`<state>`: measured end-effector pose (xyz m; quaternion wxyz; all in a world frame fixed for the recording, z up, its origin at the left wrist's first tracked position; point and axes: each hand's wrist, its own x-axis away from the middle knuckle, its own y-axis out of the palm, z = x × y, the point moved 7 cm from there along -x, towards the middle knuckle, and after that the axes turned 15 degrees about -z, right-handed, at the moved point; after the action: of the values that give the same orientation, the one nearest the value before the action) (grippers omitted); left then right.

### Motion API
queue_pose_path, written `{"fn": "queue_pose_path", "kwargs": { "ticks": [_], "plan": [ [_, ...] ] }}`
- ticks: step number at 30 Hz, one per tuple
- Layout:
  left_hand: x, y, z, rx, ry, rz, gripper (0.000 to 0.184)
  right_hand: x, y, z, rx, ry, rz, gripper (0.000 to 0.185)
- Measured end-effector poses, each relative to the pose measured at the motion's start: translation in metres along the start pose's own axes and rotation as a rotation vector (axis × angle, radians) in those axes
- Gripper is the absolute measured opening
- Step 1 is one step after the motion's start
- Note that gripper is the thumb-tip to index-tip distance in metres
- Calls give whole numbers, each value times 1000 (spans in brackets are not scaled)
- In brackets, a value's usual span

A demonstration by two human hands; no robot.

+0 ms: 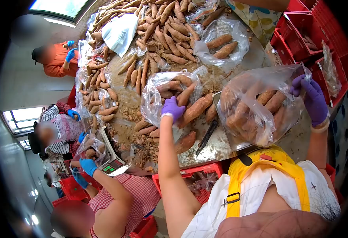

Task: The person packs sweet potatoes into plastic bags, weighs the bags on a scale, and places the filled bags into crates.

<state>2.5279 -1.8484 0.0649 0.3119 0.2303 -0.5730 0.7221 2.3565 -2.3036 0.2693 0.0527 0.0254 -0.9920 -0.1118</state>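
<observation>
My left hand (pixel 173 108), in a purple glove, has its fingers round a sweet potato (pixel 185 95) at the mouth of an open clear bag (pixel 152 99) with several sweet potatoes inside. On the right, my right hand (pixel 311 97), also purple-gloved, pinches the gathered edge of a large clear bag (pixel 257 105). That bag is full of sweet potatoes and rests on a metal tray (pixel 240 150). Between the two bags lie large loose sweet potatoes (pixel 196 110). A black-handled tool (pixel 207 137) lies left of the tray.
Sweet potatoes (pixel 170 39) are heaped at the table's far side, near another bag (pixel 237 51) holding two. Co-workers stand along the left; one in blue gloves handles a bag by a scale (pixel 113 164). Red crates (pixel 297 35) are stacked at the right, another (pixel 211 170) below the table edge.
</observation>
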Motion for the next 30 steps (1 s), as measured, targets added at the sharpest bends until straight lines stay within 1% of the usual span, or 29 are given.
{"fn": "queue_pose_path", "kwargs": {
  "ticks": [1,2,3,5,6,7,9,10,12,13,14,15,17,18,19,20,21,22,23,24,25,26,27,28,29,30],
  "plan": [
    [5,3,10,-82,-78,12,67,-1,-1,1,-3,0,-3,25],
    [4,5,13,-15,-126,0,89,-1,-2,3,-24,-8,-3,25],
    [6,8,15,-19,-130,1,89,0,-2,5,-46,-15,0,25],
    [14,2,20,30,-40,170,104,2,-2,8,-44,-7,-5,25],
    [8,9,13,58,20,122,113,2,-2,9,-34,-2,-7,25],
    [1,18,2,124,92,162,100,2,-2,7,-35,-11,1,25],
    [-45,47,-42,771,177,35,82,3,1,6,-22,11,-7,24],
    [-42,48,-36,766,179,27,82,2,-1,7,-8,2,-15,25],
    [-24,43,-18,708,143,45,73,1,3,10,-33,2,-7,25],
    [-11,35,-4,703,147,36,73,0,6,9,-53,-3,-3,25],
    [2,28,8,771,66,-4,66,-2,9,7,-28,-5,-42,24],
    [-8,38,0,958,118,-33,56,-2,11,4,-24,-4,-22,24],
    [-27,57,-17,1344,202,-92,39,-3,21,-7,-39,-59,-150,24],
    [-6,54,-25,1269,-28,-177,35,2,19,-13,-9,-75,-155,25],
    [7,53,-36,1330,-28,-165,34,5,19,-20,10,-57,-158,26],
    [37,42,-24,1409,20,-73,37,9,15,-27,9,-73,-143,25],
    [48,35,-37,1338,178,-20,40,14,9,-33,7,-88,-132,24],
    [83,18,-35,1338,217,67,45,19,4,-37,10,-95,-90,24],
    [124,-6,-6,1337,219,79,50,24,2,-39,-30,-99,-106,25],
    [159,-31,18,1250,271,142,56,28,2,-40,-72,-102,-133,25],
    [197,-58,56,1138,296,292,62,32,-1,-41,-74,-109,-120,25],
    [235,-79,95,1029,316,427,63,35,2,-42,-108,-142,-182,25],
    [258,-90,121,956,365,366,58,38,5,-44,-144,-174,-248,25],
    [282,-95,155,929,477,406,56,42,7,-47,-109,-200,-262,26],
    [309,-95,213,820,598,331,57,47,7,-49,-114,-208,-266,26],
    [330,-84,263,606,658,263,48,51,7,-50,-124,-208,-258,26]
  ]
}}
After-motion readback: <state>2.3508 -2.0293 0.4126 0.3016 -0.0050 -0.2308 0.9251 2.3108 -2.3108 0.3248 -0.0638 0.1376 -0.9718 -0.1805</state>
